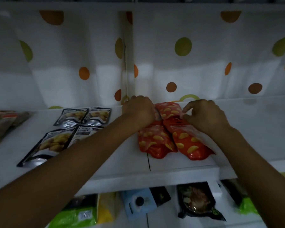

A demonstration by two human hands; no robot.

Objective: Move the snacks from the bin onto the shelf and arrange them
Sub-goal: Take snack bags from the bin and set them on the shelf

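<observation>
Three red snack bags printed with yellow chips lie flat on the white shelf point(179, 165): a back bag point(167, 110), a front left bag point(153, 142) and a front right bag point(189, 143). My left hand point(138, 110) grips the left edge of the back bag. My right hand point(206, 116) pinches the top edge of the front right bag with its fingertips. Both forearms reach in from below. The bin is out of view.
Several black and silver snack pouches point(82, 117) lie on the shelf to the left. More packets point(2, 124) sit at the far left edge. The lower shelf holds green point(74, 216), blue point(138, 203) and dark point(196, 201) packages. A polka-dot backing point(183, 46) closes the rear.
</observation>
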